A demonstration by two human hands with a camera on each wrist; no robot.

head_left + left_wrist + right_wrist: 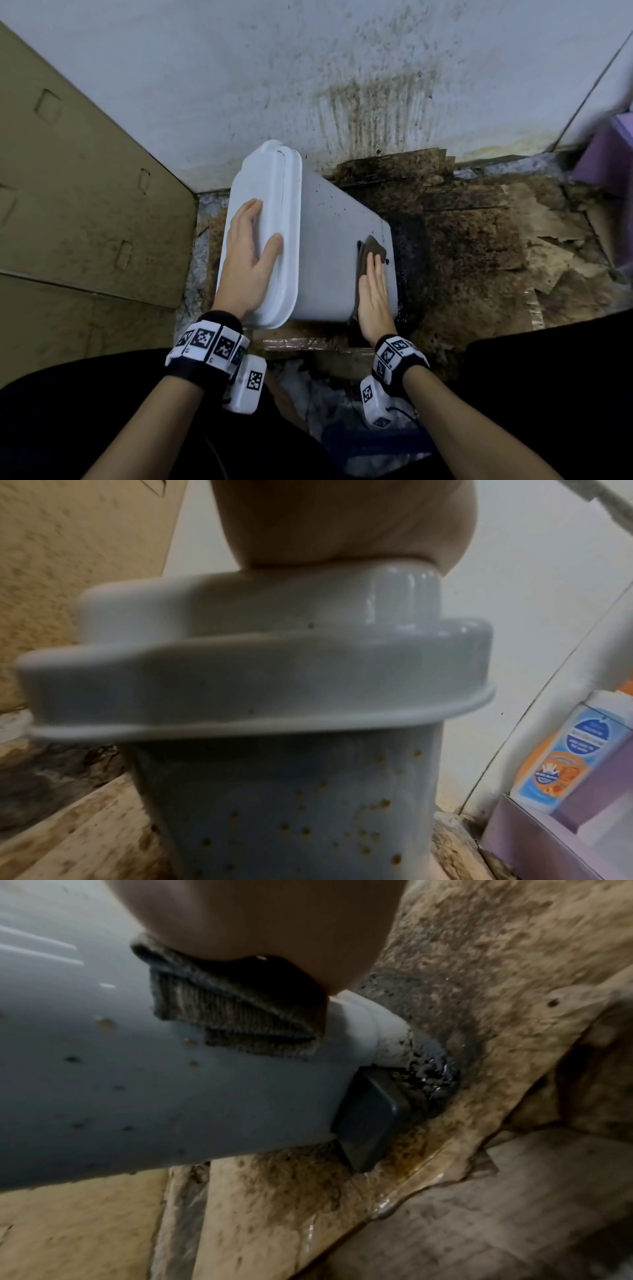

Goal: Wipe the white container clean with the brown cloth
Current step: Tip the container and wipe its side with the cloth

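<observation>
The white container [329, 246] stands tilted on dirty cardboard, its stepped lid [274, 219] toward the left. My left hand [251, 246] lies flat on the lid with straight fingers; in the left wrist view the palm [342, 520] rests on the lid's top [274, 647]. My right hand [373, 287] presses the folded brown cloth [371, 250] flat against the container's side near its base. From the right wrist, the cloth [232, 1015] sits under the palm [260, 915] on the speckled wall [137, 1083]. Brown spots dot the wall [308, 818].
Stained wet cardboard [479, 246] covers the floor to the right, with dark sludge by the container's base [431, 1066]. A cardboard panel [68, 205] stands at the left, a stained white wall [342, 75] behind. A purple box [606, 154] with a bottle [561, 750] sits right.
</observation>
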